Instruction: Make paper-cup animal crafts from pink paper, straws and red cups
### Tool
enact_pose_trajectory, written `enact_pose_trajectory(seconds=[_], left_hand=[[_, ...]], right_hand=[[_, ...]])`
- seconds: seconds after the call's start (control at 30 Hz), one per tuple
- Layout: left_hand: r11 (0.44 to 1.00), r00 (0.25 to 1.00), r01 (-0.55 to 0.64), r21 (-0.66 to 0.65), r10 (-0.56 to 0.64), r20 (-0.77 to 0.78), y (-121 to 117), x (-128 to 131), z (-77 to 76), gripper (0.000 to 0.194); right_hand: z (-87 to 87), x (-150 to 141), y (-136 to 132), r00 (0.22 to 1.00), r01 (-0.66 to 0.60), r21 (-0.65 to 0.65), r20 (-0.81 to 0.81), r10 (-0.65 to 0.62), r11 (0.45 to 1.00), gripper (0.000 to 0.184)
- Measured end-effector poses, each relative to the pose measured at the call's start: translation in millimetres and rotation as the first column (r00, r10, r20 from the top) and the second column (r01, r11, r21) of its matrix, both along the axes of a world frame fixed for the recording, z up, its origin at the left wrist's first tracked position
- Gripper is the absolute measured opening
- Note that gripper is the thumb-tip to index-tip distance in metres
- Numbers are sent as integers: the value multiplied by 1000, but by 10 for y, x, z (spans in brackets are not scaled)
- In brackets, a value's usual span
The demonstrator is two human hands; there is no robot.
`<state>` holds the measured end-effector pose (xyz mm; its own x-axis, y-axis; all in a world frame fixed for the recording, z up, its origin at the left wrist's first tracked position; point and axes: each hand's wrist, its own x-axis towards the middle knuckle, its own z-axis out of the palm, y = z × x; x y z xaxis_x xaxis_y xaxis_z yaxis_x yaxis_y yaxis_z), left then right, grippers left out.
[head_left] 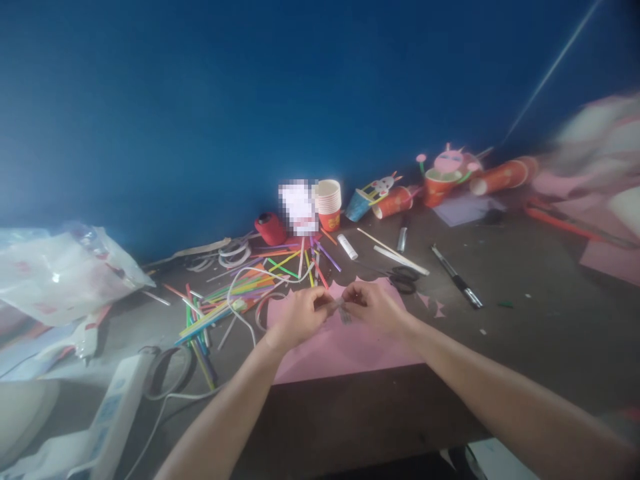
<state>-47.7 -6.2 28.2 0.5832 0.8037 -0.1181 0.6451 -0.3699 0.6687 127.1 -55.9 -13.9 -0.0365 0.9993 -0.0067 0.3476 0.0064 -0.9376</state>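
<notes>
Over a pink paper sheet [340, 353] with a scalloped far edge, my left hand [303, 312] and my right hand [375, 308] meet fingertip to fingertip. Both are closed in a pinch around something small and greyish [344, 312], too blurred to name. Just beyond my right hand lies a pair of scissors [404, 279] with dark handles. Small pink paper scraps [439, 308] rest to the right of the sheet. Left of my left hand, a white cord [245, 319] loops past the paper.
Colourful sticks [225, 303] are strewn at the left, near a power strip [117, 407] and a glue gun [87, 337]. Stacked paper cups [329, 203], a red spool [270, 229] and decorated cups [437, 183] line the wall. A pen [456, 277] lies at the right.
</notes>
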Motion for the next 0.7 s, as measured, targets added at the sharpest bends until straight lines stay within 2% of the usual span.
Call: enact_pose_trajectory(seconds=[0.17, 0.4, 0.7], left_hand=[[1000, 1000, 2, -17, -3, -5, -23, 16, 15, 19], [998, 999, 36, -58, -33, 43, -3, 5, -9, 24], [991, 997, 52, -121, -45, 58, 6, 10, -4, 20]], right_hand=[[-7, -5, 1, 1000, 4, -16, -8, -4, 1000, 9], [-65, 39, 57, 999, 10, -33, -50, -12, 999, 16], [44, 18, 12, 998, -8, -19, -60, 7, 1000, 8]])
